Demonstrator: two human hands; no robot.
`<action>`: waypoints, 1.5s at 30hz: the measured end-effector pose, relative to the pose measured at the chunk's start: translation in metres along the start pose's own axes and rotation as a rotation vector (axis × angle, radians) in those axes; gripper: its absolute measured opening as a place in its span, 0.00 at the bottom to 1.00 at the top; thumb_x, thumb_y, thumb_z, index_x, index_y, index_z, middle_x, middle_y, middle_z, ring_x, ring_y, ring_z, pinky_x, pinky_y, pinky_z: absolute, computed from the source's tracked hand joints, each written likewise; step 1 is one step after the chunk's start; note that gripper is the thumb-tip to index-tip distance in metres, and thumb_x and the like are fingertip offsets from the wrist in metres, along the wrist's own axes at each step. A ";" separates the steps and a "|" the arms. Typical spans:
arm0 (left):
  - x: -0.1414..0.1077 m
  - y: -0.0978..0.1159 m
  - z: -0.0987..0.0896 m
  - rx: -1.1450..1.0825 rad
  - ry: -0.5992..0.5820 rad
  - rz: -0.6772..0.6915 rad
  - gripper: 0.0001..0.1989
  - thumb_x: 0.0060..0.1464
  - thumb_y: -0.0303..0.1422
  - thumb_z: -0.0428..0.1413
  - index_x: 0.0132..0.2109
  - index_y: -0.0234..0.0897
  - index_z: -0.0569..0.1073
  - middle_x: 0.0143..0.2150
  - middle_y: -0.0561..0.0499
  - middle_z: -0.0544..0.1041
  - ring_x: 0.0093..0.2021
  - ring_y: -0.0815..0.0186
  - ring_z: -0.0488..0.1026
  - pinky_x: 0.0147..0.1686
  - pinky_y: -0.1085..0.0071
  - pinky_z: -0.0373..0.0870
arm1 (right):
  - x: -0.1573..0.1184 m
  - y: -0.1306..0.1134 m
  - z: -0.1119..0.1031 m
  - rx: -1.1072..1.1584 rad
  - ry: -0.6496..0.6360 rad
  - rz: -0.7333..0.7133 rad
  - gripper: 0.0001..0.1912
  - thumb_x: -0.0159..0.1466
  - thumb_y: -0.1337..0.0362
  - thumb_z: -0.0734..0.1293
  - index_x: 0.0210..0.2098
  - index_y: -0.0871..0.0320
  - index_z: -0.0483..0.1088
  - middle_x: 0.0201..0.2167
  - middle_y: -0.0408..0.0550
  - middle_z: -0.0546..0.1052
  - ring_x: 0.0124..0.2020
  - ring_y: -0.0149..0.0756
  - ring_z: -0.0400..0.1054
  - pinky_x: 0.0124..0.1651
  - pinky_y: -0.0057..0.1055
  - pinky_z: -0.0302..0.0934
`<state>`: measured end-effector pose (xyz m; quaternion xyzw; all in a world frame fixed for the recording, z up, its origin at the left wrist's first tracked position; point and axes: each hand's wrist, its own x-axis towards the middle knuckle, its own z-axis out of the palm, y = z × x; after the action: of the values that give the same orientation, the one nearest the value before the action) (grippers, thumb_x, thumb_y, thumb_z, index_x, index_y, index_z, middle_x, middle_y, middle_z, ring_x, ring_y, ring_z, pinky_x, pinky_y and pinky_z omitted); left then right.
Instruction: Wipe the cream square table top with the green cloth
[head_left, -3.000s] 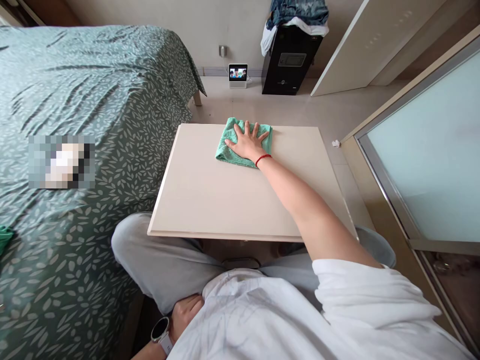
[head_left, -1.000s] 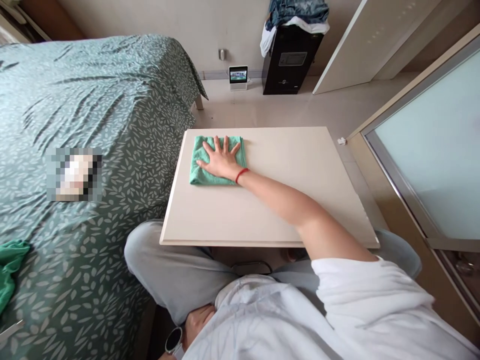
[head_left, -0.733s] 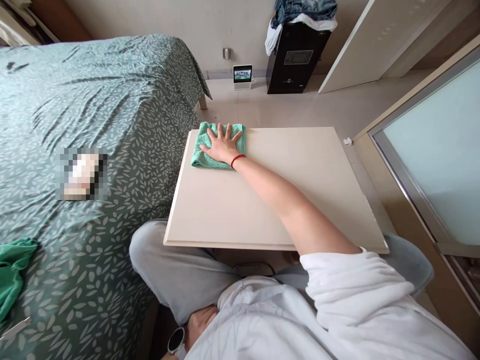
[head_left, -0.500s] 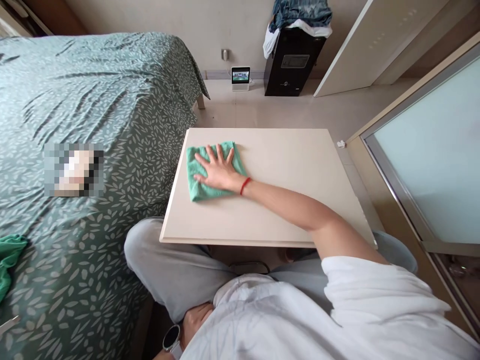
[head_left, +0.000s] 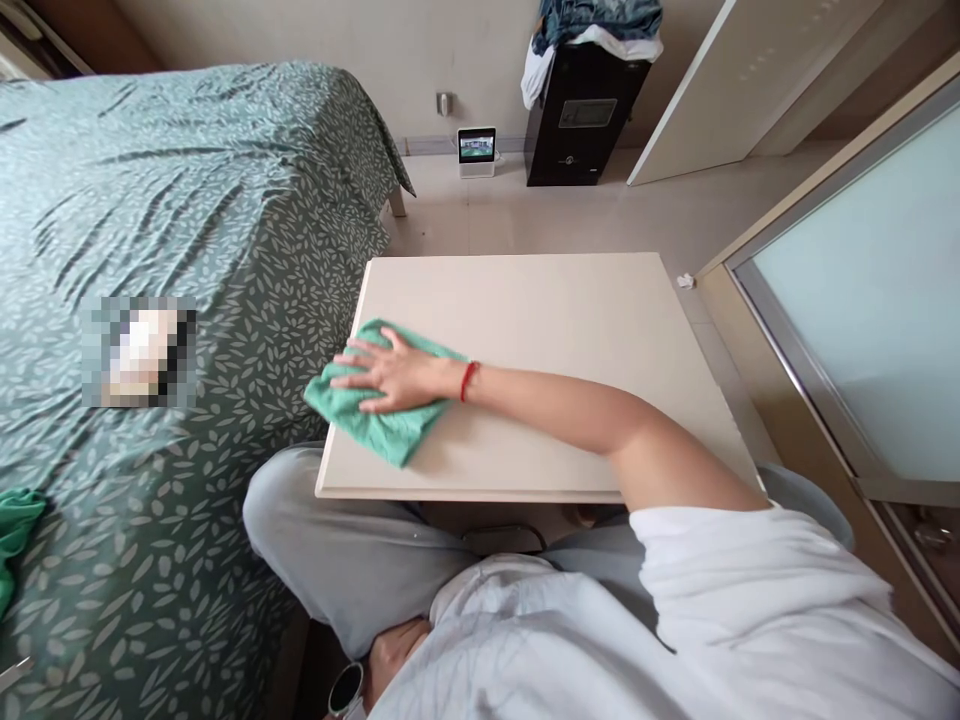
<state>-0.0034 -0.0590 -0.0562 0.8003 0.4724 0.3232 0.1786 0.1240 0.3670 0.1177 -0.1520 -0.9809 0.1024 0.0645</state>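
My right hand (head_left: 394,376) lies flat with spread fingers on a green cloth (head_left: 401,435), pressing it against the pale tabletop (head_left: 540,320). The cloth sits turned at an angle, and one corner sticks out past the table's left edge. A red cord circles my right wrist. Low in my lap rests my left hand (head_left: 394,650), a round watch (head_left: 346,688) on its wrist. Its fingers are hidden by my white shirt and the shadow there.
A bed with a leaf-patterned green cover (head_left: 247,300) stands close on the left, carrying a blurred-out object and a green cloth bundle (head_left: 16,530). Beyond the table are a small screen (head_left: 477,146) and a black cabinet (head_left: 581,125) topped with clothes. Frosted sliding panels (head_left: 862,300) stand right.
My right hand has slid the cloth left and toward me, and the cloth has turned, its corner now over the left edge. My left hand stays in my lap.
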 end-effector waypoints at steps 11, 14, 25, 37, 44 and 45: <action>-0.005 0.010 0.006 0.002 0.035 -0.142 0.17 0.77 0.27 0.44 0.35 0.44 0.59 0.25 0.55 0.69 0.20 0.65 0.68 0.23 0.63 0.58 | 0.061 0.099 -0.043 0.062 0.039 0.621 0.35 0.83 0.48 0.57 0.83 0.54 0.62 0.89 0.50 0.48 0.88 0.64 0.38 0.83 0.77 0.32; -0.006 -0.003 0.003 -0.040 -0.039 0.003 0.15 0.76 0.27 0.46 0.36 0.44 0.62 0.25 0.57 0.68 0.18 0.68 0.64 0.19 0.65 0.54 | 0.055 0.078 -0.042 0.029 -0.014 0.577 0.34 0.83 0.53 0.57 0.85 0.55 0.60 0.90 0.55 0.45 0.89 0.69 0.33 0.82 0.82 0.31; -0.007 -0.002 -0.001 -0.004 -0.054 0.009 0.16 0.74 0.23 0.47 0.35 0.42 0.63 0.26 0.57 0.68 0.20 0.70 0.66 0.23 0.70 0.60 | -0.066 -0.092 -0.002 -0.081 -0.142 -0.156 0.36 0.81 0.46 0.64 0.85 0.41 0.60 0.89 0.49 0.49 0.88 0.69 0.41 0.80 0.83 0.46; -0.004 0.016 0.006 -0.044 0.041 -0.192 0.17 0.78 0.27 0.44 0.35 0.44 0.62 0.26 0.56 0.70 0.20 0.65 0.66 0.23 0.63 0.57 | 0.018 0.050 -0.031 0.102 -0.049 0.365 0.38 0.80 0.48 0.61 0.85 0.48 0.59 0.89 0.50 0.49 0.88 0.66 0.38 0.83 0.79 0.30; 0.000 0.020 0.006 -0.013 0.080 -0.225 0.17 0.78 0.29 0.43 0.36 0.44 0.58 0.25 0.56 0.67 0.20 0.64 0.66 0.24 0.62 0.56 | 0.052 0.106 -0.040 0.163 0.136 0.736 0.39 0.79 0.49 0.57 0.84 0.56 0.59 0.88 0.60 0.51 0.88 0.63 0.40 0.79 0.77 0.28; 0.000 0.016 0.004 -0.018 0.063 -0.177 0.16 0.78 0.28 0.43 0.36 0.45 0.59 0.25 0.56 0.67 0.20 0.65 0.65 0.23 0.63 0.56 | 0.052 0.104 -0.039 0.138 0.132 0.736 0.38 0.80 0.50 0.57 0.85 0.56 0.57 0.88 0.59 0.51 0.88 0.64 0.40 0.79 0.77 0.29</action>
<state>0.0100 -0.0666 -0.0493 0.7433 0.5436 0.3354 0.1988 0.1107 0.4876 0.1378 -0.4956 -0.8454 0.1745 0.0964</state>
